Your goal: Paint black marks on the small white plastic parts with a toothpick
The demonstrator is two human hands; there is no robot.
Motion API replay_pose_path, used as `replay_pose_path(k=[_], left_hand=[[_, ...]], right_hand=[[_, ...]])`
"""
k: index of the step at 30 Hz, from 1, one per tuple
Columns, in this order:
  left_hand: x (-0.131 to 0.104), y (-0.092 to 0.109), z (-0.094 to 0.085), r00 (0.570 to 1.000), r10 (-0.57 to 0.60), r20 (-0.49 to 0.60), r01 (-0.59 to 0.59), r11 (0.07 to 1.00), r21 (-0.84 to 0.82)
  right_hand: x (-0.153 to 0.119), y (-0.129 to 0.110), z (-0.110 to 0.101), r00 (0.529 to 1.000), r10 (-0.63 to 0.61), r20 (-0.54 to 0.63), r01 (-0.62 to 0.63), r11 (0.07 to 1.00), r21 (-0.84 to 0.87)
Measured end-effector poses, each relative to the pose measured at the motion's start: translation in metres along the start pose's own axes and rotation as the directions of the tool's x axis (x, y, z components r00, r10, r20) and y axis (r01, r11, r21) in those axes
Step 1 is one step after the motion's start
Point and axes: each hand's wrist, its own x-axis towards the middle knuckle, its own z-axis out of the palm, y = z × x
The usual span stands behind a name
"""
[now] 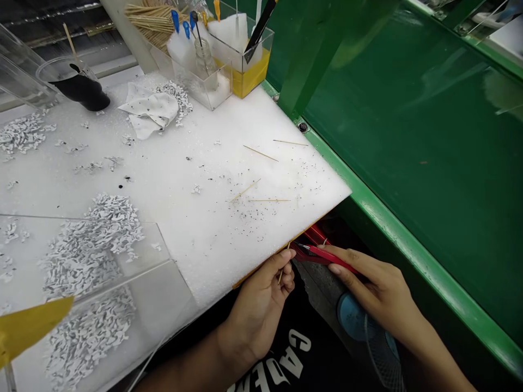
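My left hand point(265, 299) is at the front edge of the white foam surface point(196, 218), its thumb and fingers pinched round a thin wooden stick point(280, 276) that points up. Just right of it, my right hand point(373, 286) holds a red-handled craft knife or tweezers point(337, 258); which of the two is unclear. The tool's fine metal tip points left, close to the top of the stick; whether they touch cannot be made out. Several thin sticks point(269, 200) lie on the foam among small dark specks.
Piles of small grey-white pieces point(85, 250) cover the left, partly under a clear sheet point(163, 294). A tilted cup of black liquid point(77, 87), a crumpled cloth point(151, 111) and clear boxes point(216, 87) stand behind. A green metal frame point(388, 218) borders the right.
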Motion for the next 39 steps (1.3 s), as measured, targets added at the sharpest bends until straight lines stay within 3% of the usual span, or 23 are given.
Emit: replay_pose_path(k=[14, 27, 39], left_hand=[[0.000, 0.000, -0.001, 1.000, 0.003, 0.001, -0.003, 1.000, -0.009], [0.000, -0.001, -0.004, 0.999, 0.004, 0.032, -0.005, 1.000, 0.005], [-0.015, -0.007, -0.016, 0.967, 0.073, 0.242, -0.131, 0.964, 0.232]], right_hand=[[0.007, -0.010, -0.016, 0.998, -0.044, 0.039, 0.048, 0.992, -0.114], [0.008, -0.013, -0.019, 0.998, -0.024, 0.066, 0.034, 0.987, -0.158], [-0.004, -0.014, -0.003, 1.000, 0.008, 0.009, -0.007, 0.993, -0.115]])
